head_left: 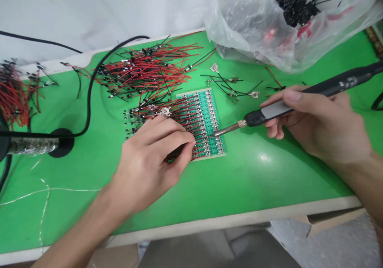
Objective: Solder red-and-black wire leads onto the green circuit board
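Note:
A small green circuit board panel (212, 121) lies on the green table, with several red and black wires (167, 110) soldered along its left side. My left hand (152, 156) rests on those wires, fingers pinched on one wire end at the board's lower left edge. My right hand (317, 120) grips a black soldering iron (278, 110) like a pen. The iron's metal tip (220, 132) touches the lower pads of the board.
A heap of loose red and black wires (146, 66) lies behind the board, more at the far left (13, 94). A clear plastic bag (287, 24) of black parts sits at the back right. A black cable (89, 88) runs to a stand (32, 144) at the left. Thin solder wire (44, 192) trails near the table's front edge (209, 222).

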